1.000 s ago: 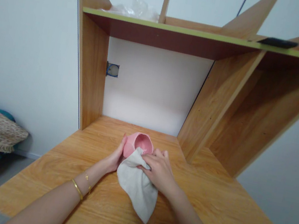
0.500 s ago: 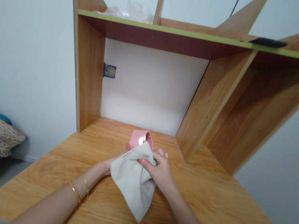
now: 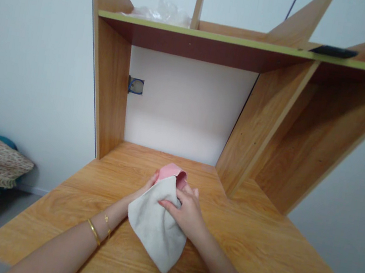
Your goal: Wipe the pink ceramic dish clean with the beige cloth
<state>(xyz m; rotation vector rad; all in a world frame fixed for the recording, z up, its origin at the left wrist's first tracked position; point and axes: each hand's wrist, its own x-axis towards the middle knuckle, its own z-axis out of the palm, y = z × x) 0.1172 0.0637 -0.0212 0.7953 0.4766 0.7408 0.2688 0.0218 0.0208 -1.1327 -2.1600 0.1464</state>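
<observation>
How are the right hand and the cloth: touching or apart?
Touching: the head view shows the right hand holding the cloth, thumb lying on it.

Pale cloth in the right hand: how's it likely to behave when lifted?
Probably floppy: the pale cloth drapes in soft folds below the right hand. Likely light for its size, as it looks thin. Probably not slippery, since its surface looks matte.
</observation>
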